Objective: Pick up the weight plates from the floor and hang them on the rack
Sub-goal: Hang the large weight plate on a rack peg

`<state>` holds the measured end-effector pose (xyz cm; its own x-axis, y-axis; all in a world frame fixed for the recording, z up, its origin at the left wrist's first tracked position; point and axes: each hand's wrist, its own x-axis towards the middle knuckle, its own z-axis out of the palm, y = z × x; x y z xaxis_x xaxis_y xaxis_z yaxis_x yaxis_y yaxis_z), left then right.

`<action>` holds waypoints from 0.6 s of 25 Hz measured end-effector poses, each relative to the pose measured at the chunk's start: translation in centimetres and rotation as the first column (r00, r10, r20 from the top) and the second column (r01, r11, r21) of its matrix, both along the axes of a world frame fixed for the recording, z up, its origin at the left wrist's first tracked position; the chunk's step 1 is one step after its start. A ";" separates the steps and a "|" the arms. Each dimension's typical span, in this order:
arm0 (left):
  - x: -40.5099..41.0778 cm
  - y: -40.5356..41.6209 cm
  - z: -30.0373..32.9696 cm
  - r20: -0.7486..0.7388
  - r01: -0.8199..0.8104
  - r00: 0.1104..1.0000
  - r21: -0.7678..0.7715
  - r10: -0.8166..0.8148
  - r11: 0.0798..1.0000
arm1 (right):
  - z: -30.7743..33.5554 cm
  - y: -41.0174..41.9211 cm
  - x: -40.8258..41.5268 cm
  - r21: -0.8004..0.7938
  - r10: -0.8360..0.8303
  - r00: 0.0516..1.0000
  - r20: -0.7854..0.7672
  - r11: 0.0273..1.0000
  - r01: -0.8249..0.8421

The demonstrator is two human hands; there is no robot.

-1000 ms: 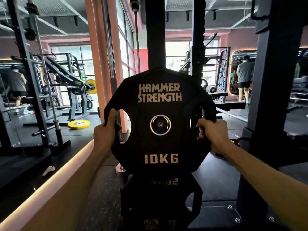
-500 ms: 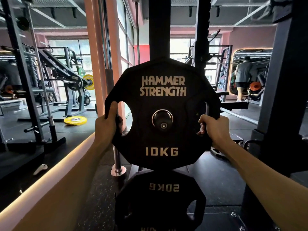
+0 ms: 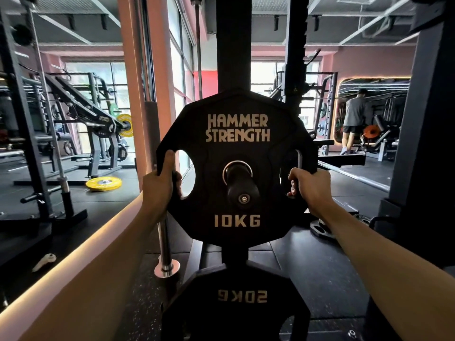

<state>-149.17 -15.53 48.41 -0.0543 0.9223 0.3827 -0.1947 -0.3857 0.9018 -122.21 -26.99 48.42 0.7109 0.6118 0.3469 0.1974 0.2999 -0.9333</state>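
Black rack upright (image 3: 233, 45), vertical, centre of view, running behind the plates. 10KG weight plate (image 3: 237, 166), black, many-sided, lettered HAMMER STRENGTH, upright and face-on, its centre hole threaded over the rack's storage peg (image 3: 242, 187), whose black end cap projects toward the camera. 20KG weight plate (image 3: 236, 306), black, directly below the first on the same rack, its lettering upside down. Left hand (image 3: 160, 184), grip clamped on the 10KG plate's left edge, thumb up along the rim beside the oval cut-out. Right hand (image 3: 311, 187), grip clamped on the right edge at the opposite cut-out, fingers curled round the handle section. Chrome barbell (image 3: 164, 242), standing on end just left of the rack, collar on the black rubber floor (image 3: 307, 271). Yellow bumper plate (image 3: 104, 183), flat on the floor, well apart at left. Another person (image 3: 353, 119), far right background.
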 end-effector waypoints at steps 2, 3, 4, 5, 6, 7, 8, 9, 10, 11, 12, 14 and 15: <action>0.3 1.1 0.0 -0.021 0.019 1.000 0.007 -0.018 1.000 | 0.0 1.0 0.4 -0.004 -0.013 1.000 -0.002 1.000 0.013; 0.4 1.4 0.0 -0.026 0.025 0.999 0.008 -0.025 1.000 | 0.0 1.4 0.5 -0.002 -0.014 1.000 -0.004 1.000 0.014; 0.6 1.8 -0.1 -0.022 0.029 0.999 0.009 -0.028 1.000 | 0.0 1.8 0.7 0.002 -0.011 1.000 -0.005 1.000 0.011; 0.8 2.2 -0.1 -0.015 0.030 0.999 0.010 -0.030 1.000 | 0.0 2.2 0.8 0.008 -0.007 1.000 -0.008 1.000 0.007; 1.0 2.6 -0.2 -0.013 0.029 1.000 0.013 -0.028 1.000 | 0.0 2.5 0.9 0.014 -0.005 1.000 -0.010 1.000 0.006; 1.1 2.9 -0.3 -0.016 0.026 1.000 0.014 -0.025 1.000 | -0.1 2.7 1.0 0.018 -0.004 1.000 -0.009 1.000 0.004; 1.2 3.1 -0.3 -0.019 0.024 1.000 0.017 -0.024 1.000 | -0.1 2.9 1.1 0.021 -0.002 1.000 -0.006 1.000 0.002; 1.2 3.3 -0.3 -0.018 0.027 0.999 0.022 -0.027 0.999 | -0.1 3.1 1.1 0.023 0.000 1.000 -0.004 1.000 0.001; 1.3 3.4 -0.4 -0.019 0.032 0.999 0.026 -0.031 0.999 | -0.1 3.2 1.2 0.022 0.000 1.000 0.001 1.000 0.000; 1.3 3.6 -0.4 -0.024 0.036 0.999 0.035 -0.035 0.999 | 0.0 3.3 1.3 0.023 0.000 1.000 0.005 1.000 0.000; 1.3 3.7 -0.4 -0.033 0.042 0.999 0.043 -0.041 0.998 | 0.0 3.5 1.4 0.024 0.004 1.000 0.006 1.000 -0.004; 1.3 4.1 -0.5 -0.054 0.048 0.998 0.061 -0.045 0.997 | -0.1 3.7 1.5 0.025 0.019 1.000 0.004 1.000 -0.019; 1.3 4.4 -0.5 -0.063 0.052 0.997 0.066 -0.048 0.996 | -0.1 3.8 1.5 0.026 0.023 1.000 0.005 0.999 -0.024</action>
<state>-147.89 -11.10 47.94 0.0169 0.8952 0.4454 -0.1607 -0.4372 0.8849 -120.74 -23.19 48.30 0.6948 0.6191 0.3661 0.1942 0.3286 -0.9243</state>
